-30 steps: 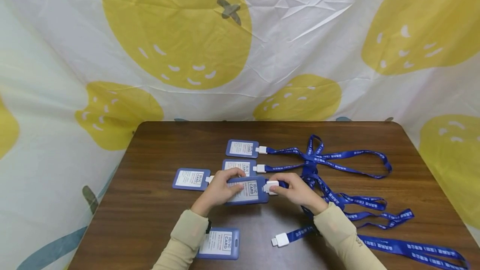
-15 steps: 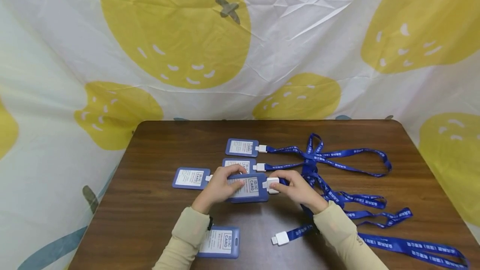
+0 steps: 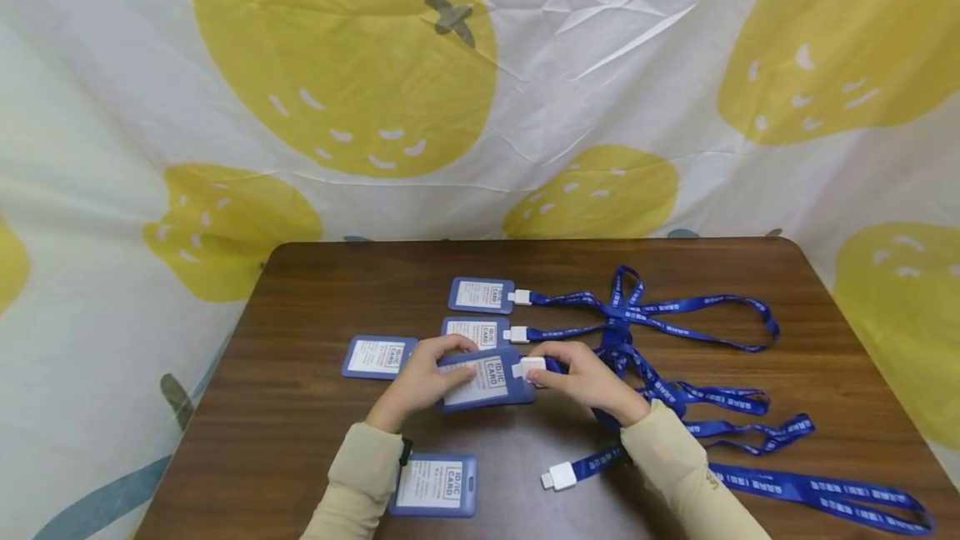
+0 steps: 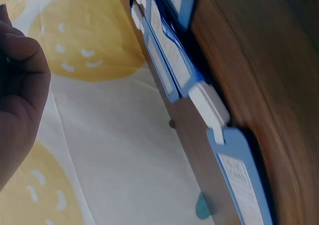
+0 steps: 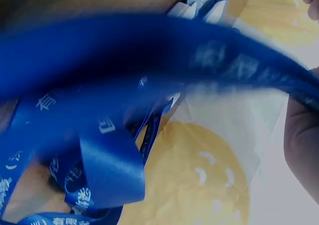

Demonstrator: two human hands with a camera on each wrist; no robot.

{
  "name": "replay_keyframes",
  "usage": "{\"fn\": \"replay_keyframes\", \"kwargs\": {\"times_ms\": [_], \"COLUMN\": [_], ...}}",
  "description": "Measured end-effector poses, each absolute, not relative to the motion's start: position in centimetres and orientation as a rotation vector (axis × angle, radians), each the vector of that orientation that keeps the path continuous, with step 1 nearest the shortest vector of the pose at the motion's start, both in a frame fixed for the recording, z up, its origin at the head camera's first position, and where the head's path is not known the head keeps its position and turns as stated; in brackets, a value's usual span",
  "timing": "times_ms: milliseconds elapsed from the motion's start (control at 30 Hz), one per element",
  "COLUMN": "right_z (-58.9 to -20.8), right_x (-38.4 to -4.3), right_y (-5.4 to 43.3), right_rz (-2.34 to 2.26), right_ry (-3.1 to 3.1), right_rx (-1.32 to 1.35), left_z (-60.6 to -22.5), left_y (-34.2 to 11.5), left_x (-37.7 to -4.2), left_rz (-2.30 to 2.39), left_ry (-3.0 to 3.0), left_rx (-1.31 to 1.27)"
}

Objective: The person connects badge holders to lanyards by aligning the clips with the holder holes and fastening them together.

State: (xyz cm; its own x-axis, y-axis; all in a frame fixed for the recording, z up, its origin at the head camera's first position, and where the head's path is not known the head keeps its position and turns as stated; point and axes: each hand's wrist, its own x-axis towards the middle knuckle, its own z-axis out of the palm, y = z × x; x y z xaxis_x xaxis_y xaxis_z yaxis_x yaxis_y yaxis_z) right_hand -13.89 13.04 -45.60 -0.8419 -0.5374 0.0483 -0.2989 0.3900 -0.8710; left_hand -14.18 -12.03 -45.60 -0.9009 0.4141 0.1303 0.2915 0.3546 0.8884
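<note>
In the head view, my left hand (image 3: 427, 380) grips a blue ID card holder (image 3: 480, 382) by its left end, thumb across the front. My right hand (image 3: 588, 377) pinches the white clip (image 3: 532, 369) of a blue lanyard, and the clip overlaps the holder's right end. The lanyard's strap (image 5: 124, 50) arcs close past the right wrist camera. Just behind the held holder lies another card holder (image 3: 471, 330), partly covered. Nearest my left hand on the other side is a card holder (image 3: 377, 357), its white clip (image 4: 209, 105) showing in the left wrist view.
At the back lies a card holder (image 3: 480, 295) with its lanyard attached. Near the front, a loose holder (image 3: 435, 483) lies left of a free white clip (image 3: 558, 476). Tangled blue lanyards (image 3: 618, 332) spread over the right side of the wooden table (image 3: 292, 440).
My right hand has moved slightly left with the clip, which now overlaps more of the holder's end. The held holder has shifted a little left and tilted. The view has drifted slightly.
</note>
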Motion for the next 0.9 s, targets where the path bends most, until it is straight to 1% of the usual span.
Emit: {"fn": "replay_keyframes", "kwargs": {"times_ms": [133, 367, 633, 900], "right_z": [-45.7, -46.5, -47.3, -48.2], "right_x": [-14.1, -14.2, -13.8, -13.6], "right_y": [13.4, 15.0, 16.8, 17.5], "right_rz": [-1.372, -1.318, -1.244, -1.162], "right_ry": [2.392, 2.419, 2.440, 2.455], "right_rx": [-0.763, -0.811, -0.764, -0.742], "left_z": [-45.7, -43.9, -47.7, -49.6], "left_y": [-13.1, -14.8, -18.6, -21.2], "left_x": [-14.1, -13.1, -13.9, -14.1], "left_rz": [1.555, 1.495, 1.451, 1.425], "left_ry": [2.495, 2.502, 2.554, 2.571], "left_rx": [0.590, 0.516, 0.459, 0.389]}}
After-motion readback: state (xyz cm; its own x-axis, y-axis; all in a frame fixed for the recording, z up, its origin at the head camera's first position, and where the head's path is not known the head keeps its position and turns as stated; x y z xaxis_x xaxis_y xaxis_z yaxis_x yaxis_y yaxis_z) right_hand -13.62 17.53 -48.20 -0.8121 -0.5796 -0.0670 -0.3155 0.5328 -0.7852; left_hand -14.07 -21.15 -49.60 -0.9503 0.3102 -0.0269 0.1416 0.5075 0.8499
